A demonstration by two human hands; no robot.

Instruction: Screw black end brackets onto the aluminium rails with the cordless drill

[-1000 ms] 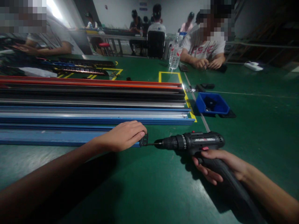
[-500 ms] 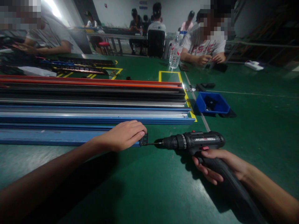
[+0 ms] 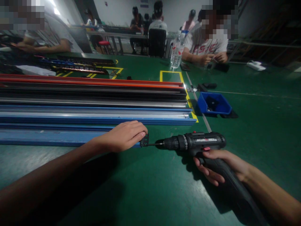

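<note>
Gripping with the right hand (image 3: 235,162) a black pistol-shaped cordless drill (image 3: 204,141), cropped at the bottom. Holding with the left hand (image 3: 127,136) a small black slotted piece (image 3: 145,140) at the end of a long blue metal profile (image 3: 58,136), partly covered, cropped at left. Hard to tell at the thin dark bit (image 3: 152,144): touching or not.

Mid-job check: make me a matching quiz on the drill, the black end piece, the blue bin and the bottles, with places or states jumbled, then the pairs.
1. Drill
2. Black end piece
3. Blue bin
4. Bottles

A. Transparent and standing upright
B. At the fingers of the left hand
C. Holding dark contents
D. In the right hand

Pairs: 1-D, 2-B, 3-C, 4-A
</note>
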